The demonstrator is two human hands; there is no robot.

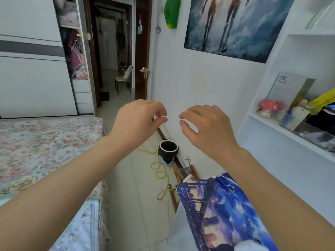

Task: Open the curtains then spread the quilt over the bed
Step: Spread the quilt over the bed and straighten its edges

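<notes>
In the head view your left hand (139,120) and right hand (204,127) hang in the air above the floor, between the bed (45,151) and the white wall. They are near each other, with fingers (190,114) loosely curled and holding nothing. No curtains show here, and the quilt is probably the pale blue padded fabric (81,225) at the bed's near corner, low on your left, though this angle leaves it uncertain. Expect it to be soft, floppy and light but bulky, so take it by one edge, a corner in each hand.
</notes>
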